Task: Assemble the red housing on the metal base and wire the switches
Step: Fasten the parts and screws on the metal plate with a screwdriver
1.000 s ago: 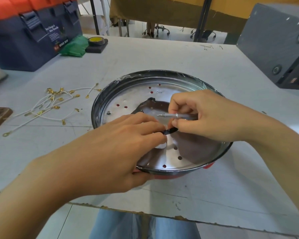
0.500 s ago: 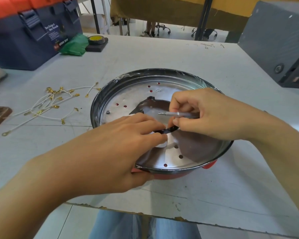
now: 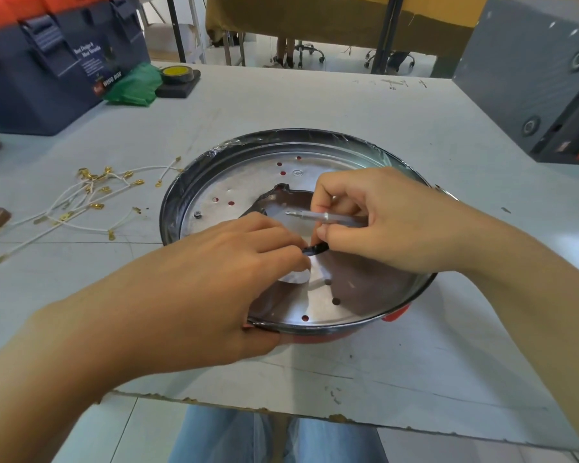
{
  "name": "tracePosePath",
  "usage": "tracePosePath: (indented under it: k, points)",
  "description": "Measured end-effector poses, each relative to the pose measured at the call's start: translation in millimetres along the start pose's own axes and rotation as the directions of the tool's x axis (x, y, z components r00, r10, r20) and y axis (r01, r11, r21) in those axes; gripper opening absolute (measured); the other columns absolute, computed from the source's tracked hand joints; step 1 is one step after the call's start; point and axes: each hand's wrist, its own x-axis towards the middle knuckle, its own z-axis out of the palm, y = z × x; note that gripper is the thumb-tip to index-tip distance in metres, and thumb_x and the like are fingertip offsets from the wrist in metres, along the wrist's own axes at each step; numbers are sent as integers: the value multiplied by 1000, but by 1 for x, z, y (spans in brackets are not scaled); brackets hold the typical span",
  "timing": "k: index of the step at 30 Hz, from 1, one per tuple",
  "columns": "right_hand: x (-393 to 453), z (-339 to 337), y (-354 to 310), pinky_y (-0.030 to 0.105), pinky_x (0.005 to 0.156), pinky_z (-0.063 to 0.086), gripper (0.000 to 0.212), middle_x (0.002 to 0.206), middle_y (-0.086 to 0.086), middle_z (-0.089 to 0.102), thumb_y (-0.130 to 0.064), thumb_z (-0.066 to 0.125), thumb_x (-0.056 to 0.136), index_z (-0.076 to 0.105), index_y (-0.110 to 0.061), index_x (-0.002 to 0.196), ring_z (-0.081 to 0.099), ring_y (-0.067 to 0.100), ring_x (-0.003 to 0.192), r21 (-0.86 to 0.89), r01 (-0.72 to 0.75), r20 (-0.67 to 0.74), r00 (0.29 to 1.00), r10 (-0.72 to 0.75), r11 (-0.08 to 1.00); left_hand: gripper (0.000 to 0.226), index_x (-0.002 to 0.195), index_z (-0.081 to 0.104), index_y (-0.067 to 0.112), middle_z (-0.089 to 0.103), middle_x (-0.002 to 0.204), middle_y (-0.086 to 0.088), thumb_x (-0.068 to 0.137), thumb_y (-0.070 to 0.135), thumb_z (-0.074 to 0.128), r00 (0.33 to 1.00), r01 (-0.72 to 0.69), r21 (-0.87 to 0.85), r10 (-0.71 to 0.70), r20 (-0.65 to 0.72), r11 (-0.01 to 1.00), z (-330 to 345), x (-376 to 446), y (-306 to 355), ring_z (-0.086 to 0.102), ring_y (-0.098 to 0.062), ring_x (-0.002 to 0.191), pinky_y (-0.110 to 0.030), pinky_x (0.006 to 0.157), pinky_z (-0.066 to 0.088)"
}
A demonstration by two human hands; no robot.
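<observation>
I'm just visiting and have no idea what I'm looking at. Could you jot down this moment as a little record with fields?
Setting: grey worktable, seen from the person's head
Main piece: round metal base with holes, resting on the red housing
Left hand: thumb under the near rim, fingers curled onto a small black part
Right hand: holds a thin metal tool, tip pointing left, and pinches the same black part
Left of the base: loose white wires with gold terminals
Far left: blue toolbox, green bag, tape roll
</observation>
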Motion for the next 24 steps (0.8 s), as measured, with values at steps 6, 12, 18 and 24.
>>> tracePosePath:
  k: [6, 12, 18, 24]
  points:
    - [2, 0, 2, 9, 56, 41, 10, 75, -16, 67, -22, 60, 81, 54, -28, 74, 53, 1, 58, -14, -11, -7, 1000, 11, 1000, 47, 111, 57, 27, 57, 117, 12, 74, 56, 60, 1000, 7, -4, -7, 12, 1000, -1, 0, 2, 49, -13, 115, -26, 90, 41]
    - [2, -1, 3, 9, 55, 40, 10, 72, -10, 68, -20, 61, 81, 56, -26, 75, 52, 1, 55, -1, -9, -7, 1000, 9, 1000, 48, 111, 58, 25, 57, 120, 10, 74, 55, 59, 1000, -3, 11, 3, 7, 1000, 0, 1, 1, 49, -15, 117, -28, 93, 33]
    - [2, -1, 2, 7, 56, 40, 10, 76, -16, 67, -21, 61, 82, 56, -28, 76, 55, -2, 58, -2, -20, 8, 1000, 21, 1000, 53, 117, 55, 28, 55, 123, 13, 73, 55, 58, 1000, -9, 6, 9, -3, 1000, 1, 1, 1, 48, -13, 117, -29, 92, 48]
    - [-1, -3, 1, 17, 61, 47, 4, 79, -5, 69, -23, 59, 79, 60, -25, 77, 62, 7, 70, 54, -28, 3, 1000, 28, 998, 56, 120, 53, 30, 51, 125, 13, 72, 59, 58, 1000, -19, -49, 19, -6, 999, 0, 0, 1, 45, -10, 118, -27, 92, 46]
